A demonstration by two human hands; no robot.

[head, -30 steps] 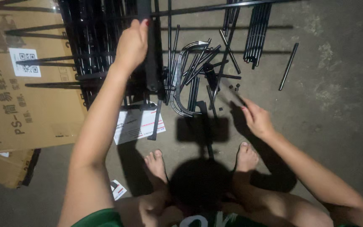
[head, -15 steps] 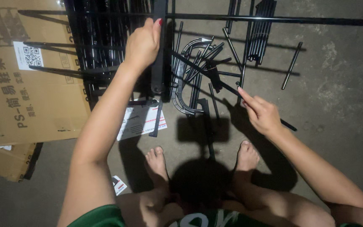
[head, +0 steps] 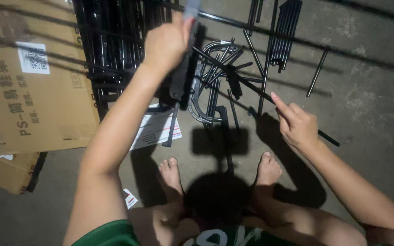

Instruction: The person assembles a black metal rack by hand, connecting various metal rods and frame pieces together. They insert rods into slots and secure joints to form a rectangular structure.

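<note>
My left hand [head: 167, 43] is raised and closed around a black upright bar [head: 184, 73] that hangs down from my fist. A long thin black rod [head: 233, 68] runs slanting from that bar down to my right hand [head: 297, 125], which grips it with the forefinger stretched along it. The rod's end [head: 329, 138] sticks out past my right hand. Below both hands lie curved black metal tubes [head: 206, 82] on the concrete floor.
A black wire frame [head: 110, 50] lies at upper left beside a flattened cardboard box [head: 28, 91]. A printed paper sheet [head: 153, 130] lies under the bar. A bundle of black rods [head: 286, 32] and a single short rod [head: 318, 73] lie at upper right. My bare feet [head: 265, 168] rest below.
My left hand with the upright bar has shifted right and closer. My right hand has taken hold of the long thin rod and lifted it slanting toward the bar.
</note>
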